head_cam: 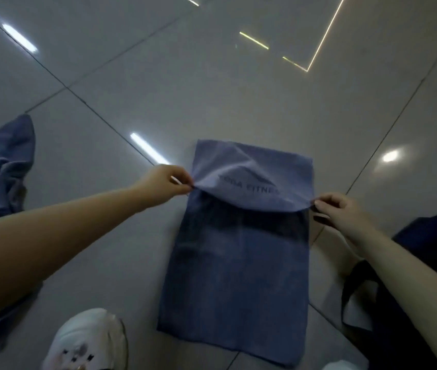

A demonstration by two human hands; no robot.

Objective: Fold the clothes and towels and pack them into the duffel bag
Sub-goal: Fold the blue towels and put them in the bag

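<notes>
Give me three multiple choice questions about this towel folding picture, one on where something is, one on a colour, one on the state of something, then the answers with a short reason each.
1. Where does the crumpled towel lie relative to the towel being folded?
A. To its left on the floor
B. On top of it
C. Inside the dark bag

2. What colour is the towel being folded?
A. White
B. Blue-grey
C. Red

3. What is the state of that towel's far end?
A. Lying flat, untouched
B. Rolled into a tube
C. Lifted and folded toward the person, pinched at both corners

Answers:
1 A: it sits at the left edge of the view, apart from the spread towel.
2 B: the cloth reads blue-grey against the pale tiled floor.
3 C: the left hand and the right hand each pinch a corner, and the flap casts a shadow on the layer below.
</notes>
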